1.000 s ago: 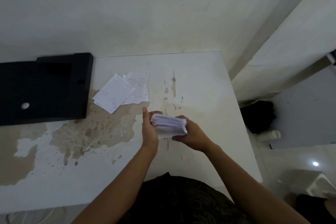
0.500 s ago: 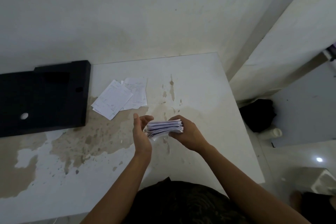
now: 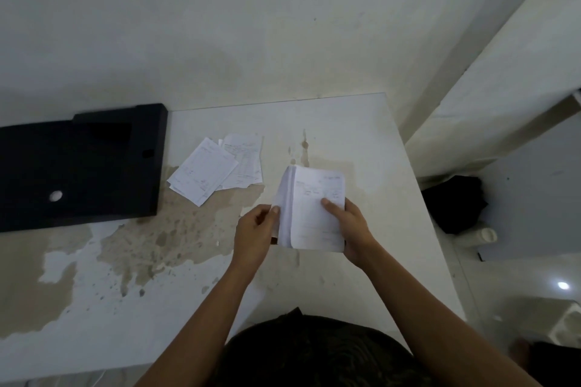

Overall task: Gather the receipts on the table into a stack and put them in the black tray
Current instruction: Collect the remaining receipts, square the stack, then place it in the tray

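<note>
Left hand [image 3: 253,229] and right hand [image 3: 353,229] both on one stack of receipts [image 3: 309,198], held over the table [image 3: 345,135]

The stack sits right between the two hands, printed face up. Right hand grips its right side, thumb flat on the top sheet, fingers curled underneath. Left hand pinches the left edge with curled fingers. Both forearms reach forward. Off to the left on the table there's one loose pile of receipts [image 3: 207,173], a few overlapping sheets, can't count them exactly. One black tray [image 3: 94,173] lies just left of that pile.
</note>
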A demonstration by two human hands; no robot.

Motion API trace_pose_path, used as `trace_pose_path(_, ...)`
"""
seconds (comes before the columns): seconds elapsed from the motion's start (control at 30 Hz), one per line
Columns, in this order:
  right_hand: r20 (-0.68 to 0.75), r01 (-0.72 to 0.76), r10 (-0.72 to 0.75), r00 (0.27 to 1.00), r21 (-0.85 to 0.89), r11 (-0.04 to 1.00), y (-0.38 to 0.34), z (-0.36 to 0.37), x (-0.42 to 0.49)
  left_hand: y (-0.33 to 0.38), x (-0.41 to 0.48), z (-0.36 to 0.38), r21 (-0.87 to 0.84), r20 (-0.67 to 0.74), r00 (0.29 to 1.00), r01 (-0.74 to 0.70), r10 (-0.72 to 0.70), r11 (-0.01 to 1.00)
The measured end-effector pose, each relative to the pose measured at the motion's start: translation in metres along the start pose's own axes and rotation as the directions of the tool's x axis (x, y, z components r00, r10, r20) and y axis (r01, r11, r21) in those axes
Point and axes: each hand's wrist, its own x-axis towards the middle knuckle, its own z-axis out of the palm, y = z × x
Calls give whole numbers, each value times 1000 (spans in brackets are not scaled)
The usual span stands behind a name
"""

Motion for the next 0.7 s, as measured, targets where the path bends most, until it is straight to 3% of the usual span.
trace_pose_path(0.3,9,-142,148,989,358,923,5,5,0,15,-3,4,-74,-27,999,25,-27,997)
trace_pose_path(0.43,-9,-143,157,988,361,922,6,5,-1,15,-7,3,-30,-13,1000,2,-3,1000)
trace_pose_path(0.53,-16,-93,102,995,278,956,4,5,-4,16,-9,1,91,101,995,-22,12,996)
trace_pose_path(0.6,0,-59,61,998,230,971,0,4,-7,16,-8,-1,141,155,987,19,-41,990)
trace_pose_path(0.7,60,-17,8,998,148,989,-3,5,-11,20,0,0,80,136,977,157,-167,984)
